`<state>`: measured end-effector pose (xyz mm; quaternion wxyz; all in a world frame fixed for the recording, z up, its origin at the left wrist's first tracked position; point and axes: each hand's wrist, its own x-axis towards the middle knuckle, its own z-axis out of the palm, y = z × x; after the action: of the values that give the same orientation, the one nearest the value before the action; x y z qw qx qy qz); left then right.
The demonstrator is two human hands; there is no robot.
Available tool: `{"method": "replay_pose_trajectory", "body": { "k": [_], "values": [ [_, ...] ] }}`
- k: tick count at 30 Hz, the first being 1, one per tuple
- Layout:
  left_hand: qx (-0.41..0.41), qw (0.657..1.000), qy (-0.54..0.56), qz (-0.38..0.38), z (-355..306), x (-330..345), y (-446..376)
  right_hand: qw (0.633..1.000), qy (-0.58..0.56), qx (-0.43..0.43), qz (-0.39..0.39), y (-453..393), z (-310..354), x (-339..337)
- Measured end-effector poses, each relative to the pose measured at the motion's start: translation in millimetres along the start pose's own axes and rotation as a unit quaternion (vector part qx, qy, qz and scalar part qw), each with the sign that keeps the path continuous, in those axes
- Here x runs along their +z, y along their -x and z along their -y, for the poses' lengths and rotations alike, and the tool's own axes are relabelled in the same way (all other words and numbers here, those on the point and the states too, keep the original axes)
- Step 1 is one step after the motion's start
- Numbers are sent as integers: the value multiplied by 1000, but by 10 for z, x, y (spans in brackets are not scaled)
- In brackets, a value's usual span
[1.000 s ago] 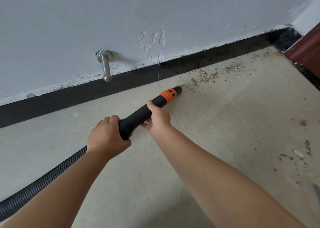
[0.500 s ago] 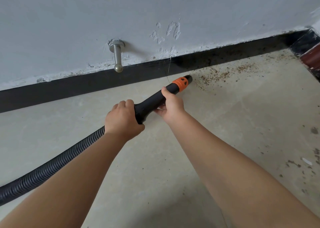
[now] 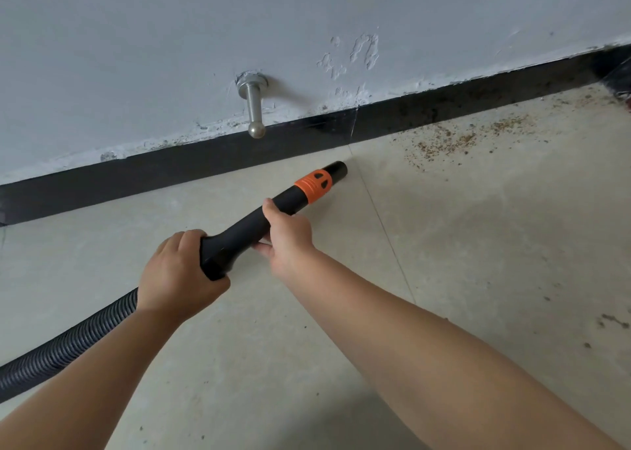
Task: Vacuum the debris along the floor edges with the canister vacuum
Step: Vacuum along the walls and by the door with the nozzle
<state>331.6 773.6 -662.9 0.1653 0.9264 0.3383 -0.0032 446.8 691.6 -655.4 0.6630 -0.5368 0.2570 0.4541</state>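
Both our hands grip vacuum nozzle [image 3: 266, 222]: left hand [image 3: 176, 273] at hose [image 3: 65, 347] end, right hand [image 3: 290, 238] further fwd. Nozzle tip near baseboard [image 3: 170, 169], debris [image 3: 454, 140] to right.

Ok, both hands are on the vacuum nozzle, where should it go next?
Probably slide the nozzle right along the baseboard. Its tip sits on bare tile, and the brown debris lies just beyond it, against the floor edge.

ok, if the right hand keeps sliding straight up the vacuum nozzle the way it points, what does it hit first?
The right hand grips the black nozzle; straight ahead it would meet the orange collar first. Beyond the tip lies the black baseboard, though depth is unclear.
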Motion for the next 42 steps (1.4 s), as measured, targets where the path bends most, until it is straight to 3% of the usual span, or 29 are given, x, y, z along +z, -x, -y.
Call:
{"method": "replay_pose_trajectory", "body": {
  "k": [6, 18, 26, 31, 42],
  "values": [
    [-2, 1000, -8, -5, 26, -16, -138, 1000, -9, -5, -19, -68, 65, 134],
    [67, 996, -37, 41, -663, 8, -637, 991, 0, -55, -120, -205, 692, -89],
    [85, 994, -30, 56, -1013, 144, -743, 994, -21, -60, -87, -273, 866, -296],
    [63, 996, -19, 65, -1256, 217, -741, 994, 11, -57, -97, -318, 1025, -485],
    [-19, 995, -45, 83, -1807, 211, -762, 997, 68, -10, -23, -311, 1473, -926]
  ]
}}
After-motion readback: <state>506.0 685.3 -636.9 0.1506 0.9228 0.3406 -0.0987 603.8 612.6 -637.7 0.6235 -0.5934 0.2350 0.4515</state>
